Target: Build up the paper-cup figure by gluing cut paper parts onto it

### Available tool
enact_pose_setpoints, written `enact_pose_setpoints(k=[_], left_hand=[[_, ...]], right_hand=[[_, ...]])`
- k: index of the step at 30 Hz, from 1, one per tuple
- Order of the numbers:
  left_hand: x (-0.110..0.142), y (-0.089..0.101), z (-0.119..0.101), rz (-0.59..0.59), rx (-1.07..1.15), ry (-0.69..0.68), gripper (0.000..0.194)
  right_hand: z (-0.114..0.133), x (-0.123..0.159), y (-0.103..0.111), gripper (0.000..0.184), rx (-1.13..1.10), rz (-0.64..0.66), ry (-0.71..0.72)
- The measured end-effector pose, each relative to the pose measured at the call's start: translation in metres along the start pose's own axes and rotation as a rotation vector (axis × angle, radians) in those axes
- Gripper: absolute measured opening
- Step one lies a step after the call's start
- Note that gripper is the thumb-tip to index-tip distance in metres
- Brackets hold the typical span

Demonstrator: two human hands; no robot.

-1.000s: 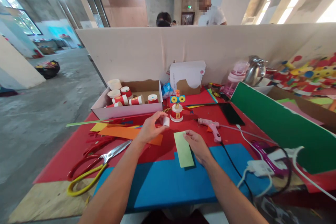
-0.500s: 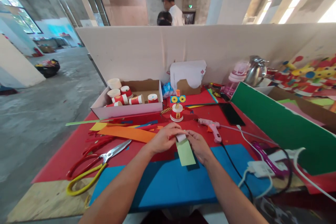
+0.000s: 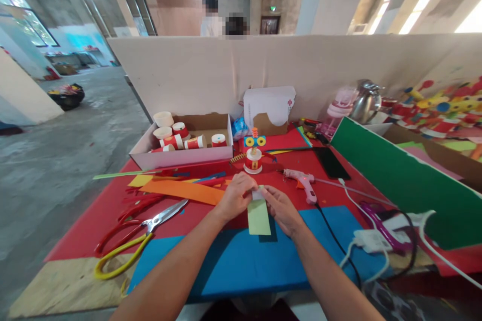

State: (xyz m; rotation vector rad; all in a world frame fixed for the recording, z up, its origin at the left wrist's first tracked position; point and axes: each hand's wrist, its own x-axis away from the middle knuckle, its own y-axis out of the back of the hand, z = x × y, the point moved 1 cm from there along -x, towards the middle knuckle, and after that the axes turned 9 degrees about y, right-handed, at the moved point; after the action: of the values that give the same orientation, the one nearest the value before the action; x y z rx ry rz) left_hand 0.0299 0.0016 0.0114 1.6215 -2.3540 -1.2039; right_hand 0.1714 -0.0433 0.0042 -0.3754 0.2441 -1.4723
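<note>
One green strip [image 3: 259,219], lengthwise bodyward

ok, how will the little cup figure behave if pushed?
The cup figure looks like paper, so probably light and easy to slide. Its coiled neck will likely let the head wobble. Standing on its wide rim, it should resist tipping under a gentle, low push.

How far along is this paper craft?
One cup figure looks largely built, with yellow ring eyes up top. In progress: the left hand holds a white roll at the end of a green strip, pinched by the right hand. Apparently left: most of the strip is unrolled, and the cups in the box show no eyes.
</note>
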Motion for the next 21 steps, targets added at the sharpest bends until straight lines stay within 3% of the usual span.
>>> enact_pose_setpoints(k=[4,7,12,14,17,21], left_hand=[[-0.0012,0.0039,-0.0010,-0.014,0.097,-0.006,0.011],[-0.0023,0.0073,0.0035,-0.029,0.274,0.087,0.018],[-0.0013,0.0057,0.0081,0.181,0.382,0.294,0.043],[-0.0006,0.0036,0.0063,0.218,0.342,0.307,0.040],[-0.0005,0.0012,0.0038,0.183,0.303,0.298,0.026],[-0.0009,0.0000,0.0047,0.171,0.338,0.297,0.028]], right_hand=[[0.0003,-0.0011,0.0019,0.037,0.008,-0.014,0.032],[-0.0004,-0.0025,0.0051,0.040,-0.007,-0.056,0.050],[-0.0027,-0.0035,0.0078,0.040,0.007,-0.064,0.051],[-0.0035,-0.0036,0.0080,0.040,0.026,-0.055,0.058],[-0.0033,-0.0036,0.0080,0.038,0.060,-0.038,0.077],[-0.0023,-0.0037,0.0084,0.036,0.062,-0.044,0.092]])
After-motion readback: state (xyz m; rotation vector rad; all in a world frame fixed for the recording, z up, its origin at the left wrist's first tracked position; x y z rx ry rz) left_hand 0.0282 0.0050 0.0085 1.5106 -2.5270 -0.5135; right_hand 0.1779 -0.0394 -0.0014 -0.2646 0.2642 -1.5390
